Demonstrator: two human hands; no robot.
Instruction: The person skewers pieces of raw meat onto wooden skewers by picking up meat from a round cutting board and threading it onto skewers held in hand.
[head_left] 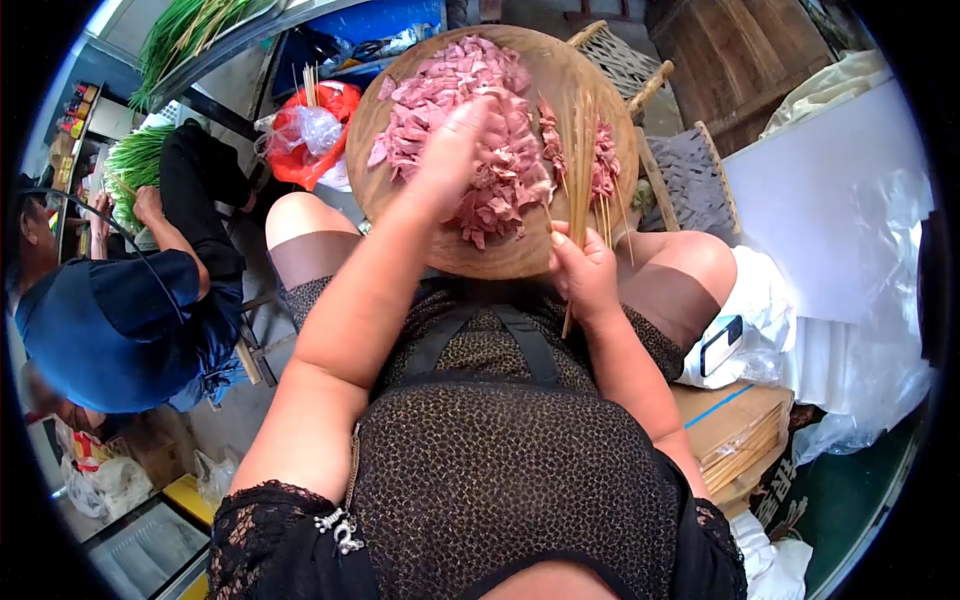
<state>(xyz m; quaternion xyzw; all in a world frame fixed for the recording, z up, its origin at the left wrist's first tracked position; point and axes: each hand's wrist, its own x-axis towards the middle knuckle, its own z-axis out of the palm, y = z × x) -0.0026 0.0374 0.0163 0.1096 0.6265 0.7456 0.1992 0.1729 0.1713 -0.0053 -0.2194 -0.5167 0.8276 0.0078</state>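
My left hand reaches over a large heap of pink sliced raw meat on a round wooden board. It is smeared by motion, and I cannot make out its fingers or whether they hold a piece. At the board's near right edge my right hand is closed around a bundle of thin bamboo skewers, which point away from me. Threaded meat skewers lie on the board to the right of the bundle, and more threaded meat shows to its left.
On the left a person in a dark blue shirt sits handling green stalks. Beyond the board's left edge is a red plastic bag. Woven stools stand to the right. A phone and a cardboard box of skewers are nearby.
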